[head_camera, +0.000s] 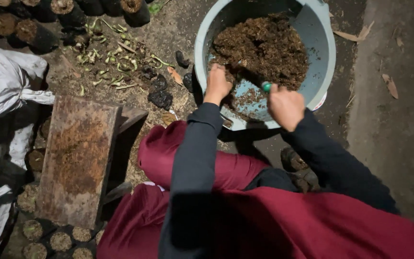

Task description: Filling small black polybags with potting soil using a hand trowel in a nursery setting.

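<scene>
Closed around a green-handled tool (266, 87), the right hand (286, 106) sits at the near rim of the grey tub (323, 52); the tool's dark shaft runs from the fist up into the tub, its working end buried in the brown soil mix (264, 48), so what kind of tool it is cannot be told. Left hand (216, 84) reaches over the near rim too, fingers curled down into the loose soil at the tub's bottom; whether it grips anything cannot be told. Soil is heaped against the far wall of the tub, with bare grey floor showing on the near side between the two hands. Left of the tub stands a worn wooden stool (77, 158), and beyond it, scattered green cuttings (106, 62) lie on the ground. Small black bags filled with soil (34, 33) stand in a row at the far left of the tub
</scene>
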